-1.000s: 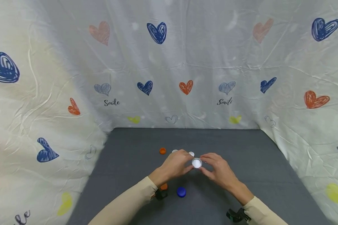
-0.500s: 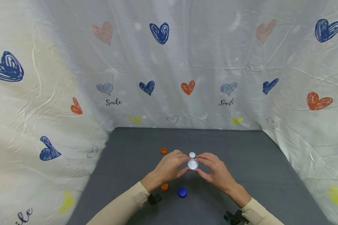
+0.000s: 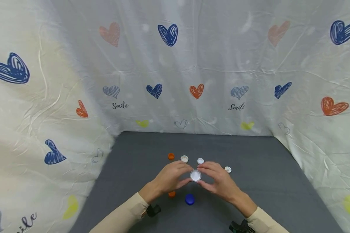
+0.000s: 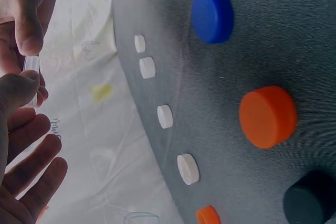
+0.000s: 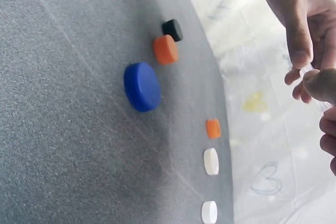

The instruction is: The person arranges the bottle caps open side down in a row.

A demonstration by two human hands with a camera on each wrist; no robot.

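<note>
Between my two hands, raised above the dark table, is a small round lid (image 3: 195, 175) with a white face and a clear rim. My left hand (image 3: 172, 176) pinches its left edge between thumb and fingertips. On the opposite edge my right hand (image 3: 220, 182) pinches it the same way. Seen edge-on in the left wrist view, the clear lid (image 4: 31, 65) is partly covered by both thumbs. In the right wrist view, fingers hide most of it.
Bottle caps lie on the table: a blue cap (image 3: 190, 199) and an orange cap (image 3: 172, 194) near me, a black cap (image 4: 310, 199) beside that orange one. Farther back are another orange cap (image 3: 171, 156) and several white caps, one of them (image 3: 228, 169) off to the right.
Both hands, still holding the lid, have shifted left and closer to me. White caps behind them that were partly covered now show more fully.
</note>
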